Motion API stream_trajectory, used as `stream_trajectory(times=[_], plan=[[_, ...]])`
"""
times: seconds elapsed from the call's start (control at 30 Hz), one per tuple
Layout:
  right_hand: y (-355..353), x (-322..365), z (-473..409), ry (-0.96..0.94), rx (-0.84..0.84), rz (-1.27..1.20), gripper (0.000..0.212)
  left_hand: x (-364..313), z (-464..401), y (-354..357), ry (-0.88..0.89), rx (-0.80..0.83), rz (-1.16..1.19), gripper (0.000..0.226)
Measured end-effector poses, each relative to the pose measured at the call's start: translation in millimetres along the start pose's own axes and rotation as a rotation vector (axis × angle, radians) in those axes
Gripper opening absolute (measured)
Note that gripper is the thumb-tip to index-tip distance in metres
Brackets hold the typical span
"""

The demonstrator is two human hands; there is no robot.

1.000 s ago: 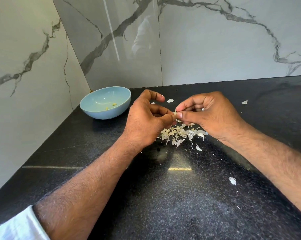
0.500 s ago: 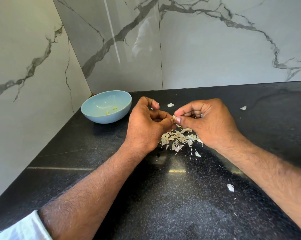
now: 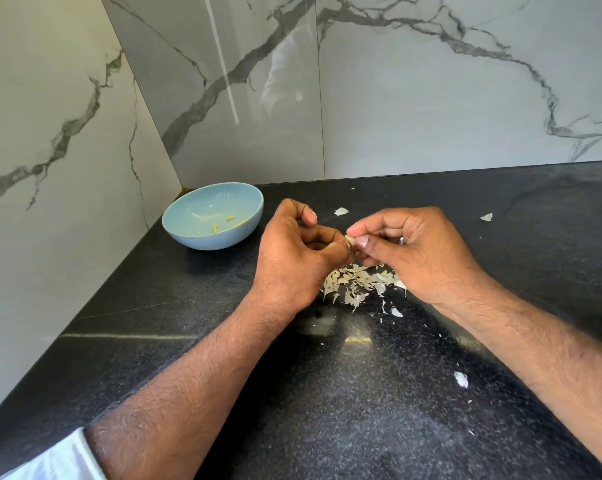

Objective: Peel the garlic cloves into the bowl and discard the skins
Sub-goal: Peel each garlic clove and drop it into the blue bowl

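Above skins (image 3: 356,284), hands pinching clove (image 3: 350,240).

bowl (image 3: 212,216) in L corner | skin pile (image 3: 356,284) mid | counter (image 3: 327,410) near side free

The bowl (image 3: 192,233) is a pale, even sky blue inside and out, without pattern, and the few peeled cloves (image 3: 216,227) lying in it are a creamy yellow. The surface (image 3: 327,410) is black stone, flecked all over with fine grey-white speckles and crossed by a thin pale vein on the left. The heap of skins (image 3: 358,284) is off-white to straw-coloured, and the stray flakes (image 3: 461,379) farther out look whiter. The wall tiles (image 3: 431,98) are glossy light grey-white marble with dark grey branching veins. A sleeve (image 3: 60,460) at the lower left is white. The clove (image 3: 350,240) pinched between the hands is pale beige.
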State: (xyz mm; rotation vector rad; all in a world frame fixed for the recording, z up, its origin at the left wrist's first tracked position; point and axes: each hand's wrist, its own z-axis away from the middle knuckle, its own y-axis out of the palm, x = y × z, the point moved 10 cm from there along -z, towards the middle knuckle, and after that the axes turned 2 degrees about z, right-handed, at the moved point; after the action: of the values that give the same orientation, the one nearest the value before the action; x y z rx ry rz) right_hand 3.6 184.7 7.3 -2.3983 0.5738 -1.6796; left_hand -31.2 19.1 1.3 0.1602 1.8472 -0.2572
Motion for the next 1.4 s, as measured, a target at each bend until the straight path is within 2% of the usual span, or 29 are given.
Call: stream_trajectory(times=[0.13, 0.27, 0.4, 0.53, 0.63, 0.67, 0.77, 0.97, 1.1, 1.27, 1.33, 1.4], plan=[[1, -4, 2, 0.039, 0.026, -0.027, 0.019, 1, -1, 0, 0.021, 0.015, 0.016, 0.047], [0, -12, 3, 0.132, 0.016, -0.160, 0.016, 3, -1, 2, 0.017, 0.045, 0.042, 0.035], [6, -26, 5, 0.303, 0.045, -0.439, 0.019, 1, -2, -1, 0.037, 0.062, 0.013, 0.026], [13, -30, 8, 0.443, 0.105, -0.681, 0.026, -5, -4, -13, 0.090, -0.036, -0.149, 0.014], [16, -28, 8, 0.471, 0.140, -0.755, 0.028, -1, -6, -27, 0.079, -0.137, -0.261, 0.043], [16, -28, 9, 0.473, 0.145, -0.762, 0.029, -1, -7, -31, 0.092, -0.154, -0.277, 0.044], [17, -29, 9, 0.476, 0.150, -0.752, 0.034, -5, -10, -31, 0.149, -0.106, -0.208, 0.022], [21, -31, 10, 0.442, 0.178, -0.663, 0.029, 5, -8, -6, 0.103, 0.085, -0.052, 0.019], [20, -32, 11, 0.433, 0.151, -0.600, 0.023, 6, -6, 1, 0.102, 0.123, -0.030, 0.022], [14, -31, 8, 0.405, 0.092, -0.570, 0.027, 8, -6, -1, 0.079, 0.095, 0.004, 0.016], [3, -31, 4, 0.343, 0.039, -0.429, 0.022, 10, -7, -3, 0.043, 0.082, 0.057, 0.017], [-13, -22, -1, 0.211, -0.037, -0.117, 0.027, 11, -8, -6, 0.019, 0.065, 0.103, 0.019]])
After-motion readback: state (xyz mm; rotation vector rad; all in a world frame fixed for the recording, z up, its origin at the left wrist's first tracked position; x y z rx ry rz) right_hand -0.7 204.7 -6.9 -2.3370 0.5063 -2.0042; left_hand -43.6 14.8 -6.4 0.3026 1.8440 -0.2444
